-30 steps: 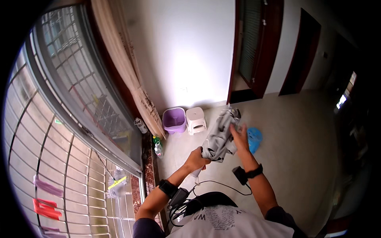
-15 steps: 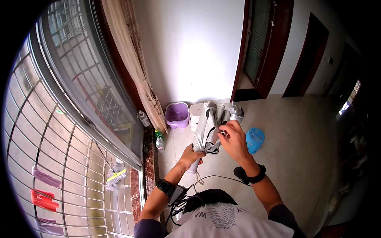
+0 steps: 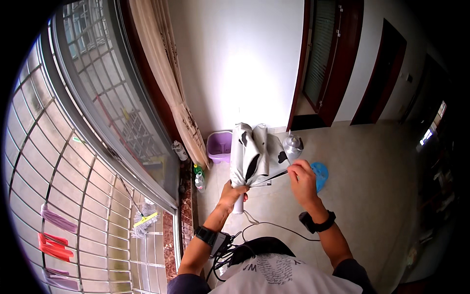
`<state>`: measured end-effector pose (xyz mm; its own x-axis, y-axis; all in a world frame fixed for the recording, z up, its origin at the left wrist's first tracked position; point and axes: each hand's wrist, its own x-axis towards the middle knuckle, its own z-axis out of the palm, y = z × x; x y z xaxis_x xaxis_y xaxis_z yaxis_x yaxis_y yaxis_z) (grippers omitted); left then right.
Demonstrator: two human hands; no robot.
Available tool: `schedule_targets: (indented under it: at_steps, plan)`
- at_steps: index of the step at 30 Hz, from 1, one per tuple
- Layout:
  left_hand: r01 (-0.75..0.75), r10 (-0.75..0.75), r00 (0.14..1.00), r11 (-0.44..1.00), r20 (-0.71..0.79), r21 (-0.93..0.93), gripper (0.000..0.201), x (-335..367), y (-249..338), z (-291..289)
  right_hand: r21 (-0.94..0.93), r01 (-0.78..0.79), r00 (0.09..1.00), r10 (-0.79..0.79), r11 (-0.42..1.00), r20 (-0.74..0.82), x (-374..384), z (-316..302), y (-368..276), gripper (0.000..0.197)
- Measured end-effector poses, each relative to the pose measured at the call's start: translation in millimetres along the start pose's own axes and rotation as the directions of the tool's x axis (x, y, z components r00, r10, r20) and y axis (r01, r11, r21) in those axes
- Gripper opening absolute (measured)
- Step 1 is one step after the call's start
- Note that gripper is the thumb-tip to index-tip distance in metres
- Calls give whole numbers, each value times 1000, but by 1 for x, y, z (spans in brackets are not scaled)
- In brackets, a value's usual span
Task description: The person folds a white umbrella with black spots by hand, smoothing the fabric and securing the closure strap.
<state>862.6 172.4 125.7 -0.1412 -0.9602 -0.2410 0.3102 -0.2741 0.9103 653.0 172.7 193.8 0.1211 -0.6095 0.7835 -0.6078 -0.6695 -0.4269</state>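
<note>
A folded umbrella [image 3: 259, 147] points away from me, its loose silver-grey canopy marked with black shapes and hanging in folds. My left hand [image 3: 232, 195] is wrapped round it where the gathered fabric meets the pale handle [image 3: 238, 206]. From the handle's lower end hangs a light cord loop [image 3: 249, 218]. Off to the right, my right hand [image 3: 303, 181] is closed in a pinch at the outer edge of the canopy. A flap of fabric is pulled out sideways between the two hands.
Against the far wall stands a purple tub [image 3: 219, 147]. A clear container [image 3: 293, 146] and a blue basin-like item [image 3: 320, 176] are on the floor beyond my right hand. Bottles [image 3: 199, 180] stand by the window at left. A black cable [image 3: 289, 226] runs below my hands.
My right hand has moved right and slightly down, drawing a flap of the umbrella's canopy outward. The canopy has spread wider, while my left hand keeps its grip.
</note>
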Motion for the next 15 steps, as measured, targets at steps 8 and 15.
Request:
schedule_targets:
  at_steps: [8,15]
  plan:
    - [-169,195,976,958,-93,231,30,-3,6,0,126,-212,962,185,969,199,13,-31,-11,18]
    - [-144,162,984,968,-74,207,29,0,8,11,-56,-74,952,88,996,295,17,-14,-14,45]
